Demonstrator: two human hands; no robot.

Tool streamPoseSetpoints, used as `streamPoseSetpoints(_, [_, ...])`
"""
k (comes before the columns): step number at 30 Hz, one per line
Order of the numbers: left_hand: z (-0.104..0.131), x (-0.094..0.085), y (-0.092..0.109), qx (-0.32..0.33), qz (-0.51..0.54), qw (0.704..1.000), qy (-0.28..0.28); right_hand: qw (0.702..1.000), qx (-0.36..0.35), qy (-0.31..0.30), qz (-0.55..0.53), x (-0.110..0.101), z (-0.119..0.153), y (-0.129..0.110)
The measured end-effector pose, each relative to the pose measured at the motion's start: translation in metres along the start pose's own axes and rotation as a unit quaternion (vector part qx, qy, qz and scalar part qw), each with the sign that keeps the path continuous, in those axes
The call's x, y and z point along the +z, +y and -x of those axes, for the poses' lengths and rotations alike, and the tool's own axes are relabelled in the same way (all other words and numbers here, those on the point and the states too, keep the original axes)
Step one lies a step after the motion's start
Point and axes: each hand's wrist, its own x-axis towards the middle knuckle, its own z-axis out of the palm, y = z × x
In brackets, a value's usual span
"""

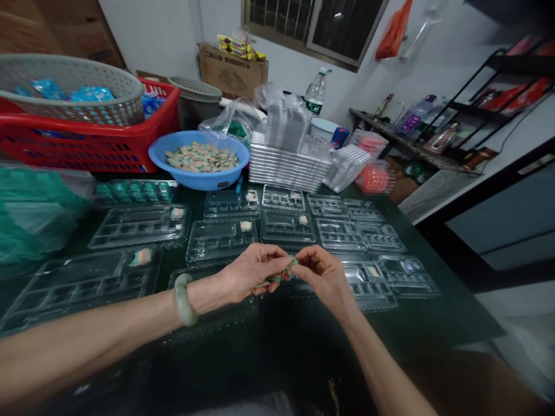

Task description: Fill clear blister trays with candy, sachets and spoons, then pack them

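Note:
My left hand (260, 268), with a pale green bangle (185, 300) on its wrist, is closed around several small striped pieces (274, 279) in pink, green and cream. Thumb and fingers of my right hand (321, 277) pinch one such piece at the left fingertips. Both hands are above clear plastic trays (223, 238) with moulded compartments, laid in rows. One striped piece (141, 257) lies in the upper right compartment of the near left tray, and several other trays hold one in the same spot. What exactly the pieces are I cannot make out.
A blue basin (158, 151) full of similar pieces stands at the back, beside stacked clear trays (288, 164). Behind left are a red basket (160, 130) and a grey colander (125, 95). A bag of green items (39, 214) lies far left on the dark table (303, 358).

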Motion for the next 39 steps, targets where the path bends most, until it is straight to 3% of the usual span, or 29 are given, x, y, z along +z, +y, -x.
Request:
streamPoseSetpoints(5, [-0.003,0.005,-0.002,-0.040,0.047,0.997,0.051,0.997,0.009,0.072,0.005,0.006,0.005,0.004])
streamPoseSetpoints(9, [-0.005,0.007,-0.003,-0.040,0.055,0.995,0.073,0.995,0.010,0.096,-0.030,0.011,0.010,0.004])
streamPoseSetpoints(20, [-0.002,0.004,0.001,-0.004,-0.036,0.999,0.029,0.992,-0.056,0.073,0.086,0.004,0.007,-0.004])
streamPoseSetpoints(26, [-0.006,0.007,0.002,0.010,-0.094,0.994,0.062,0.994,-0.035,0.101,0.026,0.008,0.005,0.000])
streamPoseSetpoints(30, [-0.015,0.009,0.001,0.007,-0.072,0.997,0.025,0.996,0.032,0.053,-0.065,0.004,0.005,-0.004])
streamPoseSetpoints(34, [-0.023,0.012,0.007,-0.039,-0.024,0.999,0.030,0.994,0.032,0.092,-0.056,-0.030,-0.010,0.002])
streamPoseSetpoints(38, [-0.024,0.006,0.016,-0.087,0.027,0.994,0.054,0.973,0.050,0.212,0.072,-0.105,-0.053,0.031])
streamPoseSetpoints(39, [-0.023,0.002,0.018,-0.094,0.034,0.993,0.063,0.970,0.062,0.218,0.090,-0.125,-0.065,0.041])
